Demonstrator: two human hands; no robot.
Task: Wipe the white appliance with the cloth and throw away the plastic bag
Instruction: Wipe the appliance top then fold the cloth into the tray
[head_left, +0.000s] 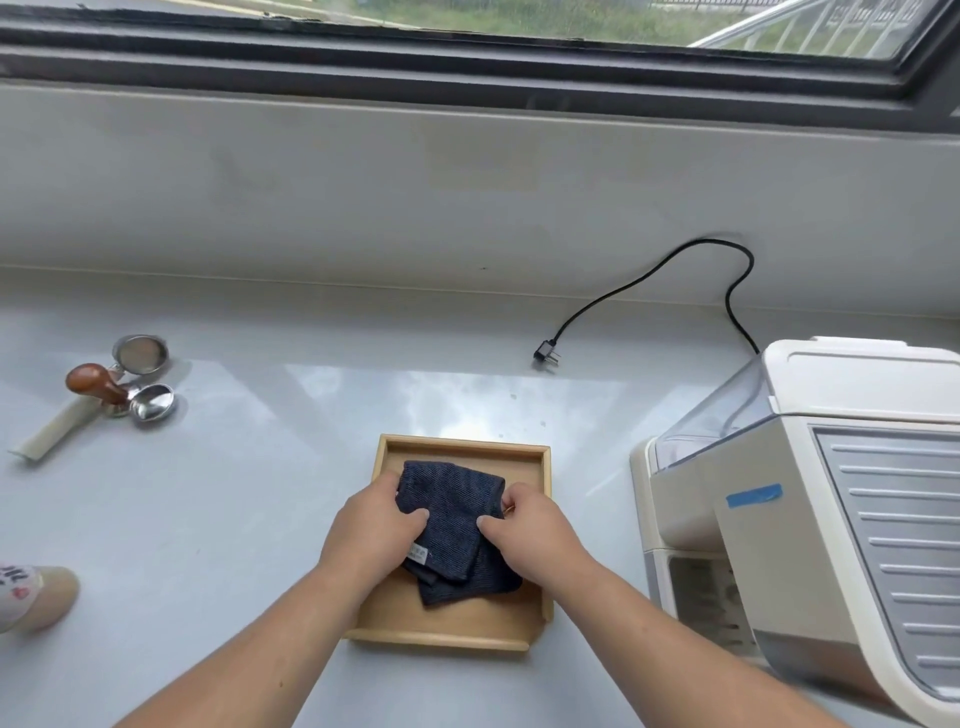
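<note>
A dark blue folded cloth (451, 525) lies in a shallow wooden tray (462, 448) at the centre of the counter. My left hand (373, 525) grips the cloth's left edge, thumb on top. My right hand (530, 530) pinches its right edge. The white appliance (810, 488), a coffee machine with a strip of blue tape on its side, stands to the right of the tray. No plastic bag is visible.
The appliance's black cord and unplugged plug (545, 356) lie on the grey counter behind the tray. At far left sit a wooden-handled tamper (96, 384), two metal filter baskets (150, 402) and a pale handle. A patterned object (31, 597) pokes in at the left edge.
</note>
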